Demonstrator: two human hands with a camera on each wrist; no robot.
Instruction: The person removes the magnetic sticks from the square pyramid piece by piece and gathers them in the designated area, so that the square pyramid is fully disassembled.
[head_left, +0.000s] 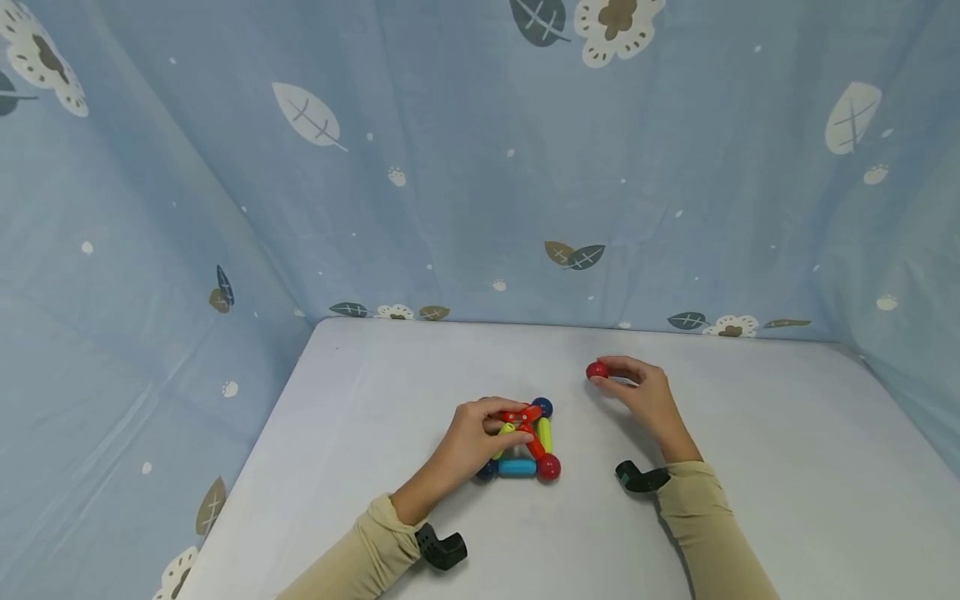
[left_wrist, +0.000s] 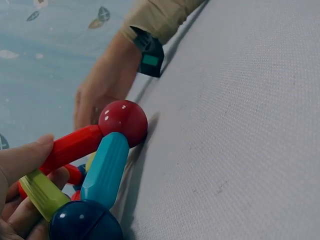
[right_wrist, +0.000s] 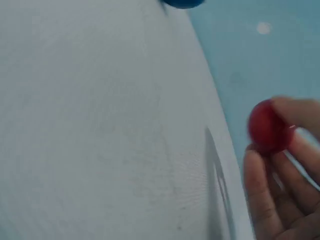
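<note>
My left hand (head_left: 467, 435) grips the top of a small frame of coloured rods and balls. Red rods (head_left: 533, 443) and a yellow-green rod (left_wrist: 44, 194) meet between its thumb and fingers. A light-blue rod (head_left: 517, 468) runs along the frame's near side, from a dark-blue ball (left_wrist: 85, 222) to a red ball (head_left: 548, 467). Another dark-blue ball (head_left: 542, 407) forms the far corner, joined to the red one by a second yellow-green rod (head_left: 545, 435). Farther right, my right hand (head_left: 647, 402) pinches a loose red ball (head_left: 597, 370) between thumb and fingertips, apart from the frame.
Both hands are over a white table (head_left: 390, 375). Blue patterned cloth (head_left: 480, 183) hangs behind it and along the sides. A black strap device sits at each wrist, one at the left (head_left: 442, 550) and one at the right (head_left: 640, 477).
</note>
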